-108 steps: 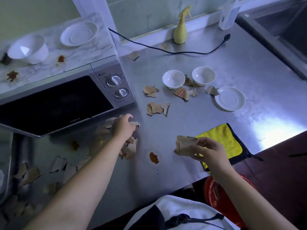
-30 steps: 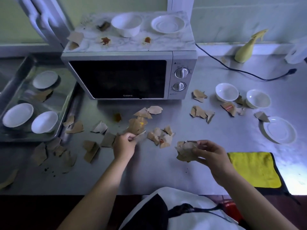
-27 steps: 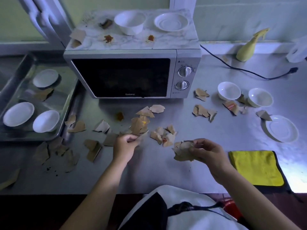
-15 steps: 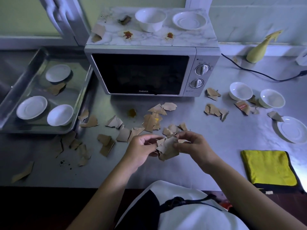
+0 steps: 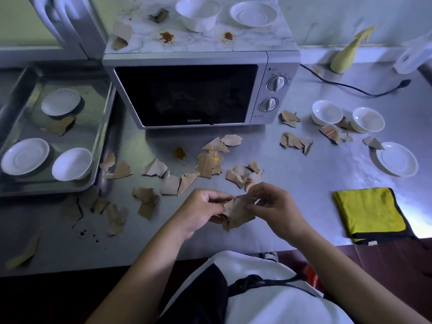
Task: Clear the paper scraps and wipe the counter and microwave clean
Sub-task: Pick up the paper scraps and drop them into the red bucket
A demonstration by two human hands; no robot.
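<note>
Across the bench (image 5: 304, 206), most paper scraps (image 5: 205, 164) lay uncollected, and the microwave (image 5: 187, 94) carried unwiped stains (image 5: 166, 37) on top. The yellow cloth (image 5: 369, 213) lay folded, apparently unused. The left hand (image 5: 198, 213) and the right hand (image 5: 273, 206) together pinched one small bundle (image 5: 236, 211) of gathered scraps.

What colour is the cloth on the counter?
Yellow with a black edge; the cloth shows in the head view, the only one.
</note>
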